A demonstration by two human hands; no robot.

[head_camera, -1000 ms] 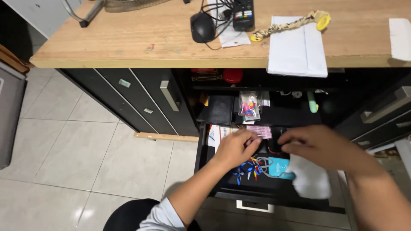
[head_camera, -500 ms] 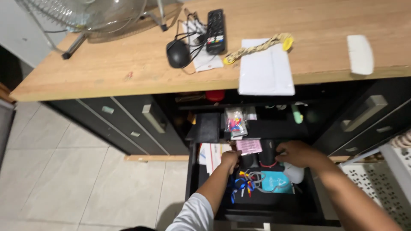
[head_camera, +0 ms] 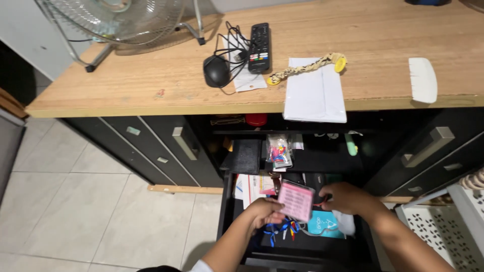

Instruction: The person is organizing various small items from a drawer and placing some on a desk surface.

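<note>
Hands work over the open drawer [head_camera: 229,201] below the table [head_camera: 151,85]: the left hand [head_camera: 264,210] pinches a pink card [head_camera: 296,201] clear of the clutter (tilted up, face visible), while the right hand [head_camera: 345,197] is curled around a black object [head_camera: 316,182] inside.

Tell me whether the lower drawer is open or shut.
Open: the lower drawer is pulled out, its contents exposed, with the left hand and right hand inside.

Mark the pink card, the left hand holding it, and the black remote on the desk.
pink card [head_camera: 296,200], head view, middle of its pink face.
left hand [head_camera: 263,211], head view, back of the hand.
black remote [head_camera: 259,40], head view, middle of its button face.
</note>
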